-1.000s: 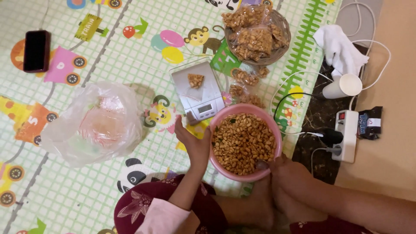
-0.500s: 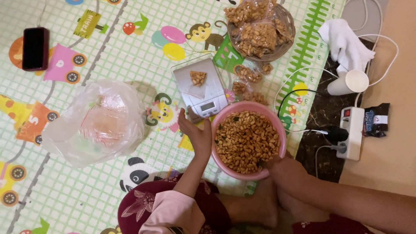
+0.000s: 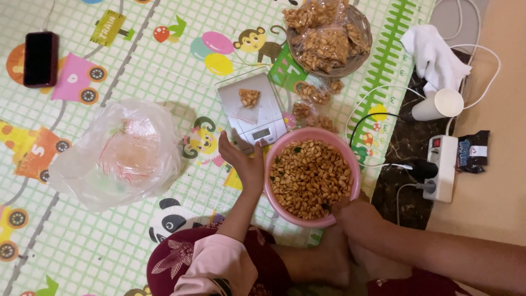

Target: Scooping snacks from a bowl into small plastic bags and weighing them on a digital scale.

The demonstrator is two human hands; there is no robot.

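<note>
Green-checked cartoon play mat (image 3: 137,71) covers the floor; dark marble strip (image 3: 402,145) and tan flooring (image 3: 493,203) lie alongside.

Bowl of peanuts (image 3: 312,175) sits centre on the mat (image 3: 137,66), left hand (image 3: 244,161) at its 9 o'clock, right hand (image 3: 353,214) at 5. Scale (image 3: 252,112) at 11, basket (image 3: 329,38) at 12, power strip (image 3: 442,167) at 3, plastic bag (image 3: 118,156) and phone (image 3: 39,59) off toward 9 and 10.
</note>
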